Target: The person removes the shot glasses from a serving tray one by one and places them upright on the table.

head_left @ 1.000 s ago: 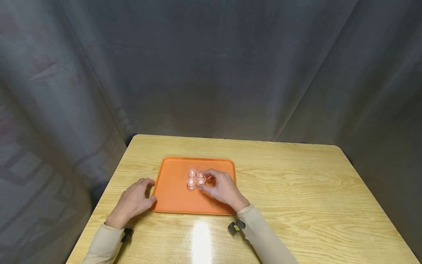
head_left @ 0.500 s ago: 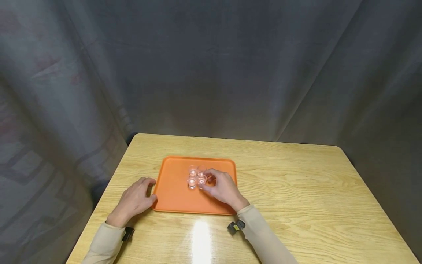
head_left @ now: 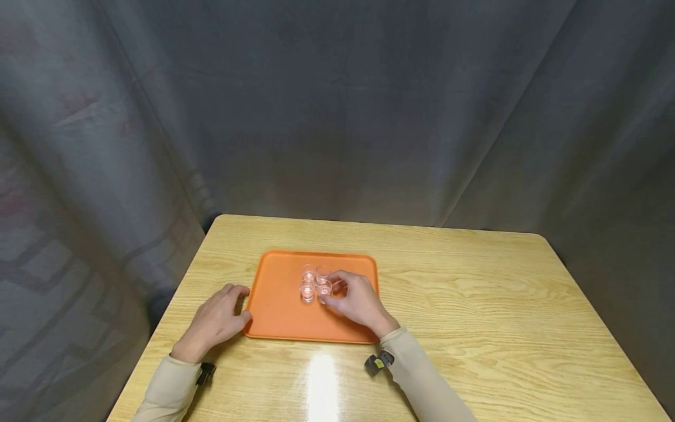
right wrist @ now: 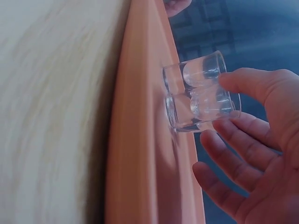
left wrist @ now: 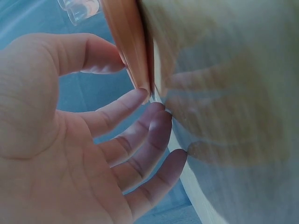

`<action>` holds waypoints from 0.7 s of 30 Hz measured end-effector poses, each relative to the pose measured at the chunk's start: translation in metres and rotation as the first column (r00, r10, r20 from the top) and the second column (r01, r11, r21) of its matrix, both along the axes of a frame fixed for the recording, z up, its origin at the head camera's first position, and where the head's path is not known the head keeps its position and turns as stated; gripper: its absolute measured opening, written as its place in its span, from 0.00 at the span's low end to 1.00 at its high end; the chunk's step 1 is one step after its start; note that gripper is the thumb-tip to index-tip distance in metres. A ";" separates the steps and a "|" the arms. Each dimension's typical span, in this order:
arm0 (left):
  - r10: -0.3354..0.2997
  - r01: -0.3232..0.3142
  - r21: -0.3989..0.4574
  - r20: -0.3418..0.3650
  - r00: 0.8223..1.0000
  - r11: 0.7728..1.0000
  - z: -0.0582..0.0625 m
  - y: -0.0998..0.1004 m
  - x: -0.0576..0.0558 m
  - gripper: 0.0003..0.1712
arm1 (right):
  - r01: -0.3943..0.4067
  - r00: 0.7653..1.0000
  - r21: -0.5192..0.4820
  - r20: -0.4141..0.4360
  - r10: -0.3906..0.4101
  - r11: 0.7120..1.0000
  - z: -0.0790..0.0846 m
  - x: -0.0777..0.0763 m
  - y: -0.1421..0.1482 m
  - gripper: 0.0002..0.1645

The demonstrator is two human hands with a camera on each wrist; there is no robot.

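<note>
The work area is enclosed by dark grey curtain [head_left: 337,117], hung across the top of the frame and down both sides. One bench [head_left: 474,293] with light wood-grain top and rounded far corners is set across the lower half; a bright reflection [head_left: 323,387] is cast on it at lower centre. One orange tray [head_left: 279,319], rectangular with a raised rim, is placed on the bench left of centre. Two arms in beige sleeves [head_left: 422,375] are extended from the bottom edge, one dark device [head_left: 373,364] being worn at each wrist. The tray's left edge is touched by the left hand [head_left: 217,319], its thumb and forefinger set wide apart along the rim. Over the tray's right half, the right hand [head_left: 355,302] is positioned. Four small clear glasses [head_left: 307,292] are grouped upright near the tray's middle, in two rows of two, closely spaced. The near right glass [head_left: 324,291] is pinched near its rim by the right hand's thumb and fingers, held narrow.
</note>
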State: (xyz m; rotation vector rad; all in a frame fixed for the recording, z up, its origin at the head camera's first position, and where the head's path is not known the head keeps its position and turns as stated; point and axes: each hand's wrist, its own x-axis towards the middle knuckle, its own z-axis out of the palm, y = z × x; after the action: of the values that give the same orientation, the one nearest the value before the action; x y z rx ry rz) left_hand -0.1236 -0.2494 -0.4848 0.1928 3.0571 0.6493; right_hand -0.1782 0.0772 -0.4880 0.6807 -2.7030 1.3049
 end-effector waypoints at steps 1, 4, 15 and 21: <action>-0.001 0.001 0.000 -0.001 1.000 1.000 0.000 0.000 0.000 0.27 | 0.001 1.000 -0.007 0.007 -0.001 1.000 0.000 0.000 0.000 0.20; -0.003 0.003 -0.002 -0.003 1.000 1.000 0.000 0.000 0.000 0.27 | 0.004 1.000 -0.021 0.026 -0.003 1.000 0.001 0.001 0.002 0.20; -0.013 0.013 -0.003 0.001 1.000 1.000 -0.001 -0.001 -0.001 0.27 | 0.016 0.997 -0.021 0.081 -0.014 1.000 0.003 0.001 0.010 0.20; -0.016 0.016 0.002 0.012 1.000 1.000 -0.001 -0.001 -0.001 0.27 | 0.041 0.993 -0.042 0.115 -0.036 0.998 0.003 0.001 0.016 0.19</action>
State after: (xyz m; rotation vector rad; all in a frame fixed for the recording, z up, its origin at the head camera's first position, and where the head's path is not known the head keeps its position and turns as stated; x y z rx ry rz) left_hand -0.1241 -0.2505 -0.4854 0.2129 3.0406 0.6502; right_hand -0.1772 0.0930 -0.4852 0.5631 -2.7501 1.4323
